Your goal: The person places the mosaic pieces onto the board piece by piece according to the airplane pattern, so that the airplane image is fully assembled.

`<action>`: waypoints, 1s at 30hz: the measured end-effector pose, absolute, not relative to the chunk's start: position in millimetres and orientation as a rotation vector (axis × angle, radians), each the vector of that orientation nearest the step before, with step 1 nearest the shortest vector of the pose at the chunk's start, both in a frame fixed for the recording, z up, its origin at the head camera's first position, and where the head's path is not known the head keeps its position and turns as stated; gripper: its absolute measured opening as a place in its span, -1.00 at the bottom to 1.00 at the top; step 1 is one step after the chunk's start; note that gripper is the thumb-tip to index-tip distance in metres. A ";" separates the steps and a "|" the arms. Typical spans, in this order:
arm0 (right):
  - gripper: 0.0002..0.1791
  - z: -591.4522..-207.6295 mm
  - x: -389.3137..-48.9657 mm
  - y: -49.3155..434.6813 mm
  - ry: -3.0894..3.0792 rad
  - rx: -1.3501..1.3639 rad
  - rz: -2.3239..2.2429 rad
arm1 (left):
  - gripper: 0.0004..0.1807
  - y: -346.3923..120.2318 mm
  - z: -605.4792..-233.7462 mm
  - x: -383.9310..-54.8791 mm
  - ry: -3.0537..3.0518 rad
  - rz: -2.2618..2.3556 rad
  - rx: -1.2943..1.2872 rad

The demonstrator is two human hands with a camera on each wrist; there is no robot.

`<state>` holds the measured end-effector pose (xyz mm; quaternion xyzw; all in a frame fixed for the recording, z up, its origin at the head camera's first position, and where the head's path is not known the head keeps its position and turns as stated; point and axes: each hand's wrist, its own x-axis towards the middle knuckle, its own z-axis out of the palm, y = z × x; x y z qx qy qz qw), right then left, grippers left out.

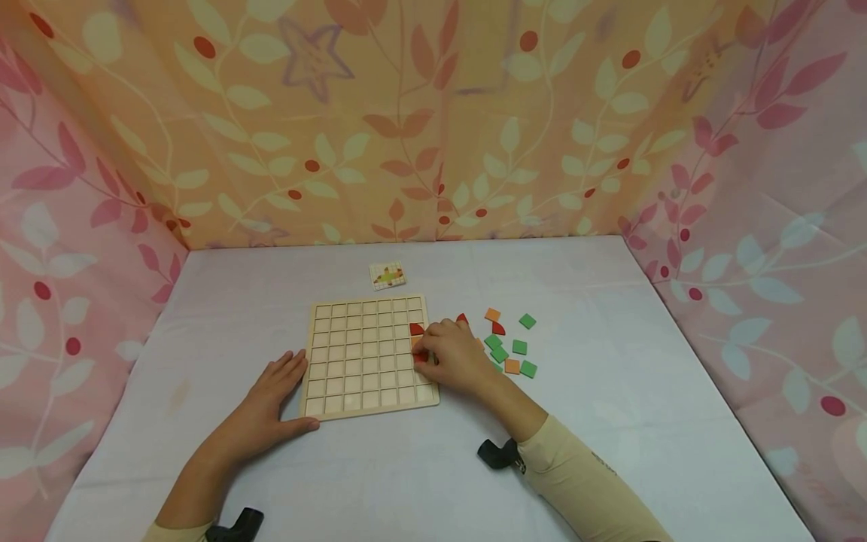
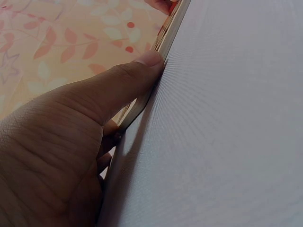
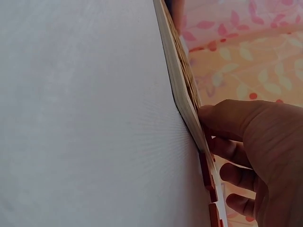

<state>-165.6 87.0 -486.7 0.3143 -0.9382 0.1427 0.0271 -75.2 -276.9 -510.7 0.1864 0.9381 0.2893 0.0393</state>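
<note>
Board [image 1: 353, 350] sits well in from the desk [image 1: 372, 482] edges. Left hand [image 1: 271, 403] has straight fingers against its left side, right hand [image 1: 457, 357] pinches a red piece [image 1: 421, 357] at its right, green tiles [image 1: 519, 347] just beyond.

Pinched red piece [image 1: 421, 357] partly hidden (card [image 1: 387, 276] detail too small).

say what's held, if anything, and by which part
The left hand touches the board at its left side. The right hand partly covers a red piece; whether and where it is pinched cannot be told.
</note>
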 end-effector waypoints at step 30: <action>-0.73 -479.6 -163.6 89.9 -2.887 0.998 0.475 | 0.27 -277.5 -512.8 -76.7 2.869 0.878 0.563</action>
